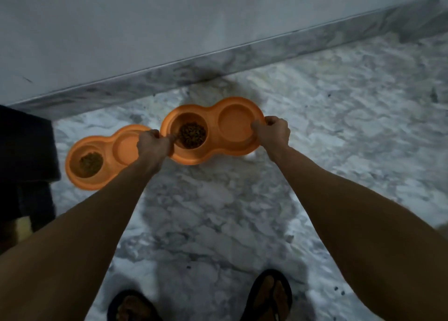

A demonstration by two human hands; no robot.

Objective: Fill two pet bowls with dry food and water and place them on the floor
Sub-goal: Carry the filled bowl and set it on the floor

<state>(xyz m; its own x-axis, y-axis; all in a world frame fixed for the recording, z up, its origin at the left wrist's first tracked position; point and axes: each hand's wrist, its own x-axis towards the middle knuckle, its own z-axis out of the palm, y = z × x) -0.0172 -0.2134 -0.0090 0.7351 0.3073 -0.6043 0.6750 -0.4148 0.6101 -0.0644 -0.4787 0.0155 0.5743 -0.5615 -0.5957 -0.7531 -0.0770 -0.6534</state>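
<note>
Grasped the orange double bowl (194, 159) at both ends, with left hand (155, 145) curled over the rim beside the dry food (192, 135) and right hand (272, 132) curled over the opposite rim. Sat low at the marble floor (218, 211), contact unclear, just beside the second bowl (110, 140)

Held orange moulded-plastic double bowl (213, 139), smooth, matt, second orange moulded-plastic double bowl (109, 177), same finish, brown dry kibble (192, 135), rough, granular, grey-veined white marble floor (218, 211), polished, matching marble skirting (169, 78), pale painted wall (121, 29), matt.
</note>
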